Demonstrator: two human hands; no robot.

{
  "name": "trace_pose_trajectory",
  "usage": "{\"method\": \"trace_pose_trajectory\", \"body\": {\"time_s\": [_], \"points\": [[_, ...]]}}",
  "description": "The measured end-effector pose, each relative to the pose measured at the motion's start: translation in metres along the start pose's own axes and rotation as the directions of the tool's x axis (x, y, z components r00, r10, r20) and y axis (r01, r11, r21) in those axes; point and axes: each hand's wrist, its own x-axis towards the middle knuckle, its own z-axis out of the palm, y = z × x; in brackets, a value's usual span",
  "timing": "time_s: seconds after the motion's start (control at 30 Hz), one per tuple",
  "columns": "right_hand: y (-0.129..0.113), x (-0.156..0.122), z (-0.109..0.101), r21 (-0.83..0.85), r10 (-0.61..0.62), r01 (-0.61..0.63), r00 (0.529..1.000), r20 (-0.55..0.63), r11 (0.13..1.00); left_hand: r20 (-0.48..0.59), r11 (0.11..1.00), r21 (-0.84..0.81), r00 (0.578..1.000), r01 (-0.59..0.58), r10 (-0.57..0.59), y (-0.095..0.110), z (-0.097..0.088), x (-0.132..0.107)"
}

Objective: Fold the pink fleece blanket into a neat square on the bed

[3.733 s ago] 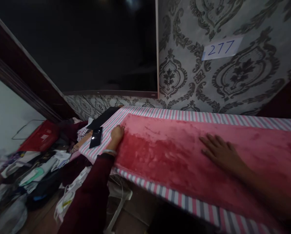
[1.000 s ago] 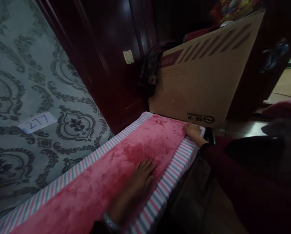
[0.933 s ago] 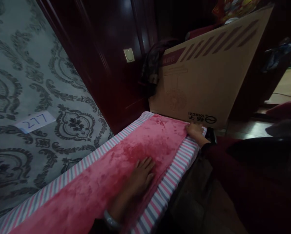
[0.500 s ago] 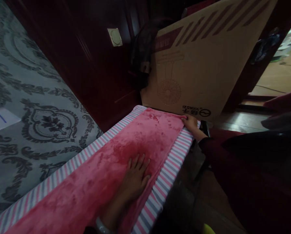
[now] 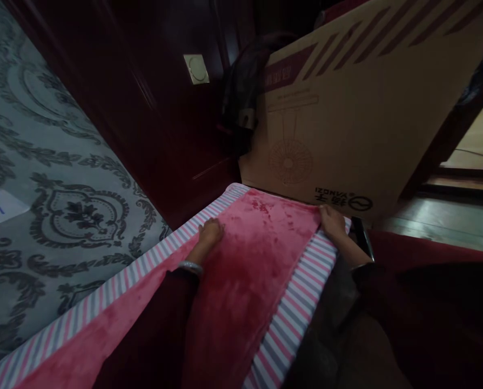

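A pink plush cloth [image 5: 261, 259] lies lengthwise over a padded surface with a striped cover [image 5: 294, 302], whose pink, grey and white stripes show along both long sides. At the cloth's left edge is my left hand [image 5: 211, 232], its fingers curled down into the fabric and partly hidden. My right hand [image 5: 333, 222] pinches the far right corner of the cloth, near the end of the striped cover. Creases and darker patches mark the plush between the two hands.
A large cardboard box [image 5: 347, 119] printed with a fan stands against the far end. Behind it is a dark red wooden panel [image 5: 164, 108] with a dark bag [image 5: 241, 102] hanging by it. Patterned wallpaper [image 5: 79, 210] borders the left side.
My left hand has moved from lying flat mid-cloth, forward and left to the cloth's left edge, and its fingers have curled. My right hand stays at the far right corner.
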Motion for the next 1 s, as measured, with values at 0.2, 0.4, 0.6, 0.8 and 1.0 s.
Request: {"method": "trace_pose_trajectory", "body": {"time_s": [0.2, 0.4, 0.6, 0.8, 1.0], "points": [[0.002, 0.000, -0.002, 0.061, 0.049, -0.051, 0.998, 0.024, 0.997, 0.010, 0.999, 0.003, 0.999, 0.043, -0.043, 0.016, 0.011, 0.063], [-0.008, -0.001, -0.011, 0.042, 0.097, -0.099, 0.993, 0.066, 0.994, -0.081, 0.998, 0.029, 0.995, 0.060, -0.058, 0.048, 0.028, 0.103], [-0.006, -0.002, -0.015, 0.079, 0.108, -0.113, 0.992, 0.068, 0.990, -0.199, 0.998, 0.026, 0.979, 0.056, -0.050, 0.041, 0.030, 0.122], [-0.009, -0.002, -0.016, 0.102, 0.145, -0.151, 0.987, 0.067, 0.983, -0.129, 0.996, -0.042, 0.988, 0.076, -0.081, 0.033, 0.033, 0.128], [-0.005, -0.002, -0.013, 0.092, 0.121, -0.127, 0.990, 0.066, 0.988, -0.077, 0.994, -0.101, 0.996, 0.044, -0.052, 0.045, 0.025, 0.146]]}}
